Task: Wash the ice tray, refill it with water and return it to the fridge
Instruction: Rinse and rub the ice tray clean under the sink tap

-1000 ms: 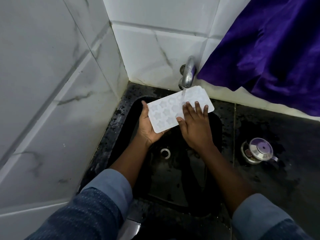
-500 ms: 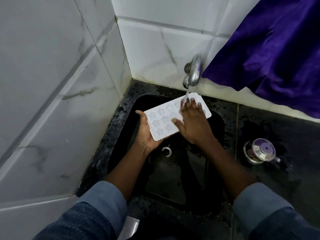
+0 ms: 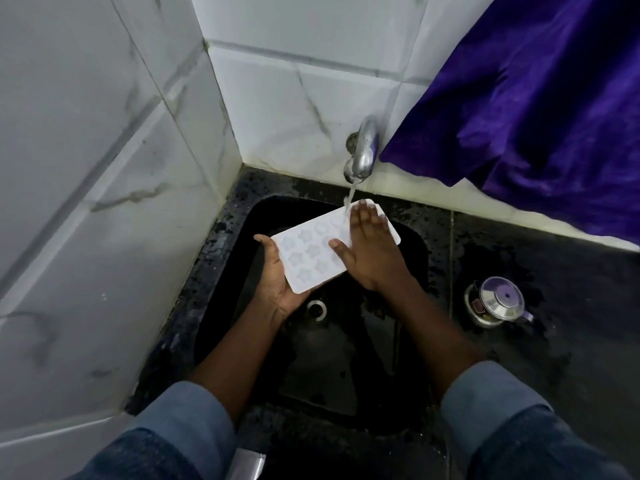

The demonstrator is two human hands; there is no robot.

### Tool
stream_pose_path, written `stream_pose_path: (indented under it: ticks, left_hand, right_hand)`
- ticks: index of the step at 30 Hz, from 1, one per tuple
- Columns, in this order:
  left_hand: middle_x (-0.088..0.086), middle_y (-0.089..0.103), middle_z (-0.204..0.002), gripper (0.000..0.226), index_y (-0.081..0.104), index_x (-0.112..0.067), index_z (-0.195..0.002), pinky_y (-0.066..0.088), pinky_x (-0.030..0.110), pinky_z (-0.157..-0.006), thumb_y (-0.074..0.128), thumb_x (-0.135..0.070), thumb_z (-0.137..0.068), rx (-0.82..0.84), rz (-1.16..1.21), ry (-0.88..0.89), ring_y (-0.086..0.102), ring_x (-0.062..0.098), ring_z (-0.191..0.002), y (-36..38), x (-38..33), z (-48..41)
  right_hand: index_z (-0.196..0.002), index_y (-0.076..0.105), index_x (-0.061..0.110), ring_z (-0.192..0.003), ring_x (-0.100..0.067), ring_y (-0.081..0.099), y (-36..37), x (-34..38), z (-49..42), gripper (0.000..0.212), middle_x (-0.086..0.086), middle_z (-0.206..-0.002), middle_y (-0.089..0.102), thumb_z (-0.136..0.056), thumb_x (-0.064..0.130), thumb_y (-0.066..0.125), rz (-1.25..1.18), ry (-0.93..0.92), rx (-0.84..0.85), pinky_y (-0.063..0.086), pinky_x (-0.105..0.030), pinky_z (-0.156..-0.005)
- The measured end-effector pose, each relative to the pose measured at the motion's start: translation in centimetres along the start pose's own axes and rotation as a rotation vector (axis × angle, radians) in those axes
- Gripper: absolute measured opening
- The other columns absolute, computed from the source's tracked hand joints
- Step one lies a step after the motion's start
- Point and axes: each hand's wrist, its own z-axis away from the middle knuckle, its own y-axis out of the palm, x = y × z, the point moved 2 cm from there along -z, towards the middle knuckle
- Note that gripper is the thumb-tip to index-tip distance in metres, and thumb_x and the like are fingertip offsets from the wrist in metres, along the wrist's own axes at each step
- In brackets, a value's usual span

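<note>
A white ice tray with star-shaped cells is held flat over the black sink. My left hand cups its near-left end from below, thumb along the edge. My right hand lies flat on top of the tray's far half, fingers straight and spread. Water runs from the chrome tap onto the tray's far corner, beside my right fingertips. The far right part of the tray is hidden under my right hand.
The sink's drain shows below the tray. A small steel lidded pot stands on the wet black counter to the right. A purple cloth hangs at the upper right. White tiled walls close the corner on the left and behind.
My right hand has slid along the tray toward the far end under the tap's stream. The left hand keeps holding the near end.
</note>
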Motion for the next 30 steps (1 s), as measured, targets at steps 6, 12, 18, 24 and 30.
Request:
stream_pose_path:
  ticks: [6, 12, 18, 24, 30]
  left_hand:
    - [0.013, 0.061, -0.146, 0.113, 0.054, -0.011, -0.151, 0.051, 0.053, -0.11, 0.031, -0.097, -0.08, -0.167, -0.03, 0.007, 0.059, 0.029, -0.136, -0.6, -0.2, -1.3]
    - [0.023, 0.047, -0.158, 0.117, 0.053, -0.007, -0.151, 0.02, 0.064, -0.125, 0.025, -0.096, -0.081, -0.024, -0.036, -0.005, 0.044, 0.044, -0.146, -1.4, -0.5, -0.1]
    - [0.018, 0.054, -0.15, 0.114, 0.051, -0.008, -0.152, 0.056, 0.048, -0.103, 0.032, -0.094, -0.08, -0.063, -0.039, 0.048, 0.06, 0.032, -0.129, 0.4, -0.7, -1.2]
    - [0.022, 0.051, -0.155, 0.123, 0.046, -0.008, -0.155, 0.027, 0.063, -0.123, 0.038, -0.097, -0.072, -0.123, -0.076, 0.032, 0.047, 0.043, -0.143, -1.5, -1.5, -1.0]
    - [0.016, 0.053, -0.156, 0.112, 0.046, -0.019, -0.157, 0.026, 0.068, -0.122, 0.024, -0.097, -0.08, -0.083, -0.054, 0.002, 0.049, 0.044, -0.143, -1.4, -1.6, -0.3]
  right_hand:
    - [-0.165, 0.003, 0.006, -0.16, -0.026, -0.005, 2.2, 7.1, 2.8, 0.087, -0.015, -0.173, -0.002, -0.104, 0.062, 0.03, 0.063, -0.435, 0.026, 0.001, -0.044, -0.13]
    - [-0.165, -0.001, 0.006, -0.16, -0.026, -0.009, 0.3, 0.3, 1.4, 0.1, -0.014, -0.173, -0.006, -0.096, 0.078, 0.005, 0.025, -0.182, 0.029, 0.001, -0.045, -0.13]
    - [-0.164, -0.003, 0.005, -0.16, -0.03, -0.005, 0.2, 5.2, 0.3, 0.102, -0.017, -0.172, -0.005, -0.096, 0.078, 0.017, -0.035, -0.26, 0.063, -0.002, -0.044, -0.13]
    - [-0.166, 0.01, 0.011, -0.16, -0.023, 0.002, 0.6, 2.8, 2.7, 0.086, -0.01, -0.173, 0.007, -0.103, 0.067, 0.028, 0.024, -0.471, 0.019, 0.002, -0.039, -0.13]
    - [-0.143, 0.057, 0.004, -0.129, -0.026, 0.058, -4.6, -2.1, -2.3, 0.042, -0.012, -0.139, 0.064, -0.106, 0.021, 0.047, -0.481, 0.139, -0.434, 0.039, -0.028, -0.11]
